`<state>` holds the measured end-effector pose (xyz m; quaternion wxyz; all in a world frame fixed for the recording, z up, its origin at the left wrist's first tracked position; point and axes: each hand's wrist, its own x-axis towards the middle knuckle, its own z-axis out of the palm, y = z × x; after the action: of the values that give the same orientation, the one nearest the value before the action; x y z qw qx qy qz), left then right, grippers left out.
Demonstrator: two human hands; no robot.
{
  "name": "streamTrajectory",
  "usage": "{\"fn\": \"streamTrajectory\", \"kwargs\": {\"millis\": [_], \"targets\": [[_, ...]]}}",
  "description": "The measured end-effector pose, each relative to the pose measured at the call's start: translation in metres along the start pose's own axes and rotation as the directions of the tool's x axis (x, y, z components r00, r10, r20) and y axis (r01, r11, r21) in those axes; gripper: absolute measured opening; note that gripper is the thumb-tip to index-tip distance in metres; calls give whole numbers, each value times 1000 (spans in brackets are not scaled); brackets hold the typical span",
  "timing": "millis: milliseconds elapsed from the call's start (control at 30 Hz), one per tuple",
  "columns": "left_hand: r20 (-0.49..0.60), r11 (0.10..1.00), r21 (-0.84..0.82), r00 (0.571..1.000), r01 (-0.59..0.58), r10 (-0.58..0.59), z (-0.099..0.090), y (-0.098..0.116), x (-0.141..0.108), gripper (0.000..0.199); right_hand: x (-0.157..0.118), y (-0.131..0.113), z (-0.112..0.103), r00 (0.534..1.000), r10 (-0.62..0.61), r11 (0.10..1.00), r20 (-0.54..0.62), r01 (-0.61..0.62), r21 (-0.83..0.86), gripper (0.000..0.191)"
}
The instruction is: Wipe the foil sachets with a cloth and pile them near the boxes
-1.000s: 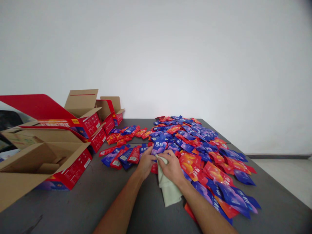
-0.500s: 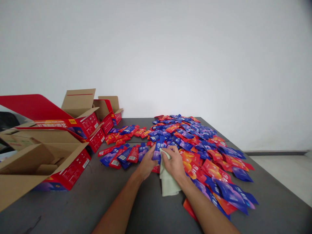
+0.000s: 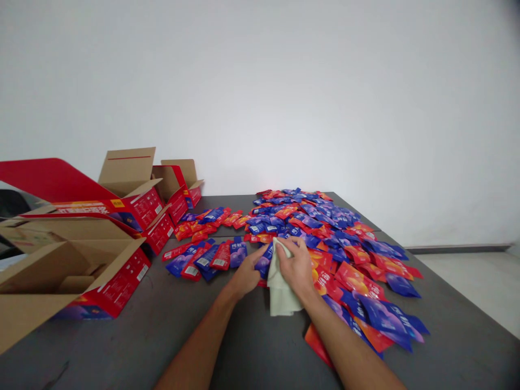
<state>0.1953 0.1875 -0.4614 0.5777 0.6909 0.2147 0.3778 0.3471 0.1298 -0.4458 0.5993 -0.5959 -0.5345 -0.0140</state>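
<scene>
A blue spouted-looking pouch with white characters is between my hands, near the front of the heap. My left hand grips its left side, with the index finger stretched along it and the thumb at its lower edge. My right hand is closed on a pale green cloth, pressed against the pouch's upper right part. The cloth covers part of the pouch and hangs down towards the table. Just left of my left hand lies a row of red and blue pouches.
A large heap of red and blue pouches spreads over the right of the dark table. A smaller group lies further back. Several open red cartons with raised flaps stand on the left. A white wall rises behind.
The pouch has tilted to the right, and my left index finger now extends along it. My right hand and the cloth have moved slightly up and right, over the pouch's top.
</scene>
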Motion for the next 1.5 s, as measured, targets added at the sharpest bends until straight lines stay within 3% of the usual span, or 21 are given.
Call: {"fn": "streamTrajectory", "kwargs": {"millis": [133,233,333,433,567,700,800,900,1033,1167,1367,1500], "targets": [[-6,999,51,1000,13,-13,0,-1,0,90,6,4,-5,997,39,999,-69,-39,-3,27],[-3,1000,-3,1000,-6,6,2,-3,0,90,2,2,-2,1000,6,1000,-13,-6,8,26],[-66,996,-83,998,-18,12,3,-3,1,89,-5,-5,4,997,-30,999,70,28,30,24],[-156,981,-188,985,41,-71,2,-4,1,89,-12,-11,10,990,-58,997,130,52,54,22],[-195,928,-350,959,128,-206,1,1,1,93,-16,-13,13,987,-54,996,151,43,77,20],[-181,867,-475,946,155,-268,4,9,2,75,-13,-8,11,996,-1,998,84,-5,68,22],[-228,829,-540,923,146,-311,4,14,3,57,-9,-5,8,998,44,998,46,-46,49,24],[-263,810,-576,914,108,-309,1,16,4,55,-7,-2,7,997,73,996,27,-74,45,24],[-325,805,-592,903,38,-281,-5,13,5,59,-8,0,9,997,73,994,33,-76,82,22],[-397,872,-488,897,-26,-195,-8,5,5,57,-12,-3,12,994,10,987,106,-27,160,20],[-364,947,-320,918,39,-160,-3,-4,6,39,-15,-4,14,993,-34,982,109,13,188,19],[-331,907,-418,921,51,-204,4,0,6,33,-16,-4,15,990,-59,987,125,39,159,22]]}}
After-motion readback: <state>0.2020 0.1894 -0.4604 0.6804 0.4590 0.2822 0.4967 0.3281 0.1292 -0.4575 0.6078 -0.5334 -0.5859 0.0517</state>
